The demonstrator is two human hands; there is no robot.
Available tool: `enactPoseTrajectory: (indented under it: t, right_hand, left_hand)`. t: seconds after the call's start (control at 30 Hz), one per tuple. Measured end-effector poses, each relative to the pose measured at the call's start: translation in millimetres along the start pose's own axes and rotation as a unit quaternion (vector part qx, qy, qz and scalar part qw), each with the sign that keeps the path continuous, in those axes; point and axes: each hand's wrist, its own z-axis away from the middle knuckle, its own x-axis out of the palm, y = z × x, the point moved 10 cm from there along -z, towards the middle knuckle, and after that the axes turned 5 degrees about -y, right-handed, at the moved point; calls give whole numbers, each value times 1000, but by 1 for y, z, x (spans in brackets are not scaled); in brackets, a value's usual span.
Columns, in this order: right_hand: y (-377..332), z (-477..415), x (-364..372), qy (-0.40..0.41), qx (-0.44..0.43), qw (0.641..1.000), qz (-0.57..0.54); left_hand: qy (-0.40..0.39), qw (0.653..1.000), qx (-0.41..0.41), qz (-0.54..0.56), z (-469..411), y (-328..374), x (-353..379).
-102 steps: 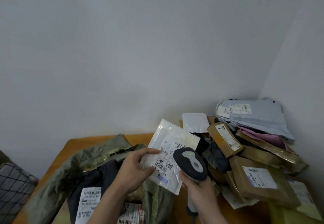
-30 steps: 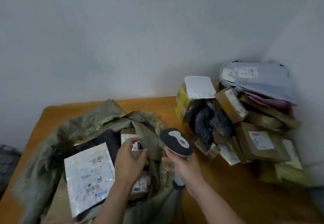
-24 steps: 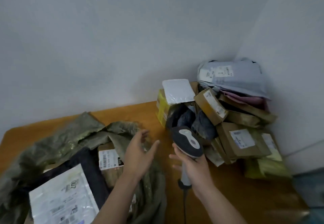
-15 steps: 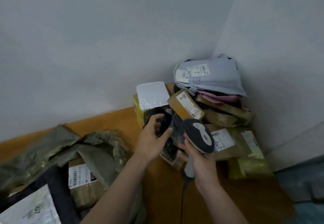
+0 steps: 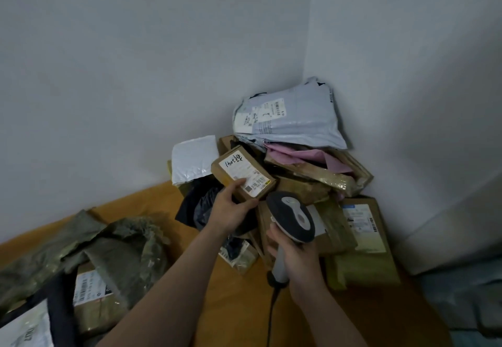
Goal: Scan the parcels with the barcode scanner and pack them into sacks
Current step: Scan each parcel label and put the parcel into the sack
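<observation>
Left hand [image 5: 231, 211]: fingers curled under the small brown box [image 5: 241, 173], thumb pressed on top at the edge of its label; a firm grasp.
Right hand [image 5: 294, 254]: fingers wrapped round the pale handle of the scanner [image 5: 292, 216], clenched on it.
Box position: held at the front of the parcel pile [image 5: 312, 183] in the wall corner, label side up.
Box axis: long side runs from far left to near right, with the barcode end nearest the scanner.
Scanner direction: handle upright in the fist, dark head tilted up and left, just beside the box's near corner; its cable [image 5: 270, 316] hangs down over the table [image 5: 244, 306].
Box writing: black marker scrawl across the white label, not surely readable; printed barcode and a yellow strip at the near end.
Grey bag [image 5: 293, 118]: tops the pile, white label with small barcodes, too small to read.
Sack [image 5: 114, 249]: green, crumpled open at left, a labelled parcel [image 5: 92, 289] inside.
</observation>
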Motion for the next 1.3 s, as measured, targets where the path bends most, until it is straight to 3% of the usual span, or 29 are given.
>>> enactPoseTrajectory:
  t: [0.23,0.37,0.63,0.87,1.0,1.17,1.3]
  right_hand:
    - [-2,1,1,-40,7,999,0]
    - [-3,10,24,-86,-4,996,24]
    - [1,44,72,-151,-10,983,108]
    - [13,81,134,-248,-38,952,173]
    - [35,90,143,-227,-28,957,180]
    - [57,101,146,-210,24,968,133]
    - [65,111,144,-186,32,973,133]
  left_hand:
    - [160,979,86,-94,40,32,-37]
    - [178,975,125,-39,85,41,-62]
    - [300,944,50,130,179,3,-146]
    - [323,929,56,172,229,-19,-184]
    - [334,919,61,200,251,-36,-202]
    - [212,951,38,222,256,-49,-189]
    - [264,951,35,158,270,-53,-198]
